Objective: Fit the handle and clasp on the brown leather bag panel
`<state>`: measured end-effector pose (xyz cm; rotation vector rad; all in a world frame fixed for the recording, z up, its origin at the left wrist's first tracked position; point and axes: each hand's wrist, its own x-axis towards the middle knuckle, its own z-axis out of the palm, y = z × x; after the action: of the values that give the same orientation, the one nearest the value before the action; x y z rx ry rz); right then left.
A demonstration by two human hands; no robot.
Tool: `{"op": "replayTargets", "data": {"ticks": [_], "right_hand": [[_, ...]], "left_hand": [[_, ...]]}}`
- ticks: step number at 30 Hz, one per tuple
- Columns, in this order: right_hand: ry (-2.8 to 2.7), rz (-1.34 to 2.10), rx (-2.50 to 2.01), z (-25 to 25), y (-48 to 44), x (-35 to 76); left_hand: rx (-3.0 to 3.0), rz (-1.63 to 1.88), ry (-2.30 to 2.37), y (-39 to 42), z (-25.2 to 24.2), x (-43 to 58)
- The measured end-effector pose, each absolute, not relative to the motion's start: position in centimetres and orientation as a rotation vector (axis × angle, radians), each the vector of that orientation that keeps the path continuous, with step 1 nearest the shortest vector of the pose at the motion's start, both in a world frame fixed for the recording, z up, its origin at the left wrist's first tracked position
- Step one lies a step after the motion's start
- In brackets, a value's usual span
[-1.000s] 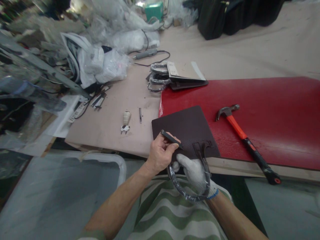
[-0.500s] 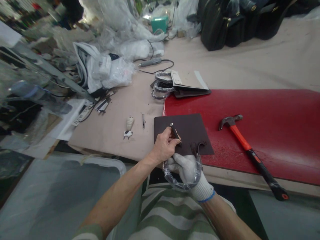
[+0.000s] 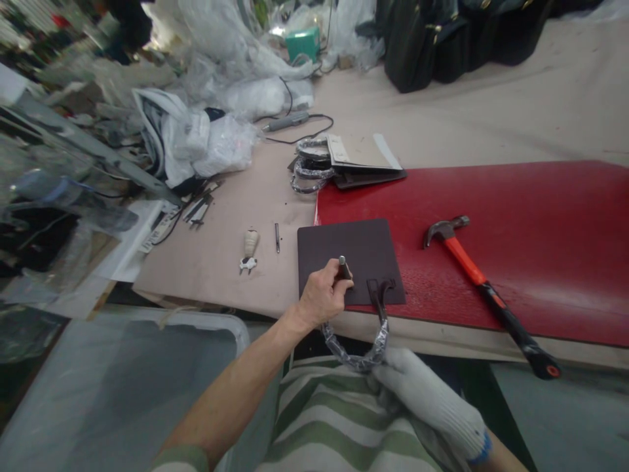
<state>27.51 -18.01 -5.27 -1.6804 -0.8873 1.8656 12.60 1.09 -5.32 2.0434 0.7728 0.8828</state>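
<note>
- At the near edge of the bench [image 3: 236, 262], a dark brown leather panel [image 3: 344, 252] lies flat, mostly on the red cutting board [image 3: 515, 242], its left strip over the paper-covered bench.
- Left hand [image 3: 322, 298], bare: grip clenched around a short dark punch [image 3: 343, 267], held near upright with the tip on the panel's near edge. Judging by the pose, upright keeps the tip on its mark.
- Right hand [image 3: 427, 400], gloved: grip grasping the bottom of the plastic-wrapped bag handle [image 3: 361, 344]. The loop hangs off the bench edge; its tab end sits on the panel beside the punch. Holding it low likely keeps the tab flat and the hand clear.
- Hammer [image 3: 484, 288] with orange shaft lies untouched on the red board, well to the right.
- Snips [image 3: 249, 249] and a small pin [image 3: 277, 237] lie on the paper left of the panel; more wrapped handles [image 3: 309, 167] and panels sit at the board's far-left corner.
- Versus half a second ago: the punch has gone from tilted to upright, and the gloved hand has dropped from just under the left hand down toward the lap.
</note>
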Motion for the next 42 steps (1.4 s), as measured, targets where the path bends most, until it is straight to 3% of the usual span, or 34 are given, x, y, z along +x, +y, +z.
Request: {"op": "replayTargets", "data": {"ticks": [2,4,9,11,17,22,29,32,38,42], "right_hand": [[-1.109,1.805,-1.767,-3.3,-18.5,29.8],[-1.181,1.533,-1.982,-1.6,-18.4,32.2],[-1.226,0.252,-2.591,0.1,-16.7,37.8],[-1.419,0.007,-2.674,0.1,-15.8,39.0],[-1.557,0.077,-2.892,0.5,-13.7,39.4],[-1.487,0.299,-2.816,1.8,-12.6,40.8],[-0.965,0.753,-1.994,7.6,-14.3,37.9],[-1.046,0.69,-1.868,8.8,-15.1,35.7],[-1.697,0.467,-2.15,8.3,-14.2,34.6],[-1.551,0.31,-2.115,10.5,-14.8,34.5]], "left_hand": [[2.11,0.917,0.761,1.0,-5.5,12.6],[2.169,0.947,0.75,0.9,-5.5,12.6],[2.188,0.943,0.765,0.6,-5.5,12.8],[2.166,0.902,0.792,0.6,-5.5,12.8],[2.199,0.851,0.825,0.5,-5.4,12.9],[2.3,0.867,0.791,0.3,-5.6,13.0],[2.344,0.877,0.75,0.3,-6.1,13.1],[2.327,0.857,0.75,0.3,-6.2,13.0],[2.333,0.848,0.762,0.4,-6.6,13.0],[2.324,0.869,0.733,0.4,-6.5,13.0]]}}
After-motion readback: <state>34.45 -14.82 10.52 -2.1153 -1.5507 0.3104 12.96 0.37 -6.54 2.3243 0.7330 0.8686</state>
